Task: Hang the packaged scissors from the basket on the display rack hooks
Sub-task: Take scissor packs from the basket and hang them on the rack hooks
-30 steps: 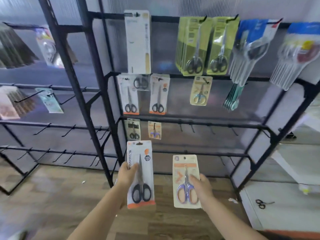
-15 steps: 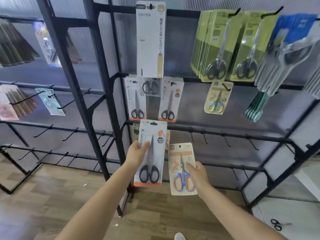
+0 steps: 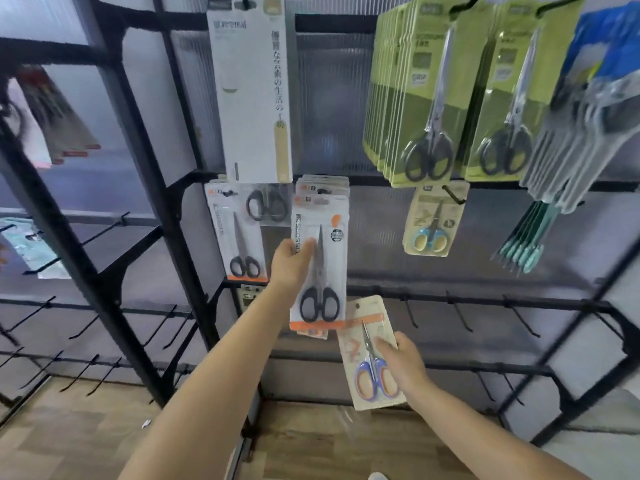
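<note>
— Both packs have risen since a second ago. What holds the black-handled one?

— Left hand (image 3: pixel 290 263), thumb and fingers curled round the left edge of the black-handled scissors pack (image 3: pixel 319 263). Its top edge now overlaps the stack of like packs (image 3: pixel 323 188) hanging on the middle rail.

— And the other?

— Right hand (image 3: pixel 401 363) grips the purple-handled scissors pack (image 3: pixel 369 351) by its right edge, tilted, lower and to the right, just below the rail with bare hooks (image 3: pixel 460 311).

— Open room?

— Those bare hooks run rightward along the display rack (image 3: pixel 180 216). To the left, another black-handled pack (image 3: pixel 239 244) hangs close beside the raised one.

— What crowds in above?

— A tall white pack (image 3: pixel 251 88) hangs over the stack. Farther right hang green packs (image 3: pixel 412 98), a small blue-handled pack (image 3: pixel 434 220) and teal tools (image 3: pixel 523 244). Wood floor (image 3: pixel 69 431) lies below.
</note>
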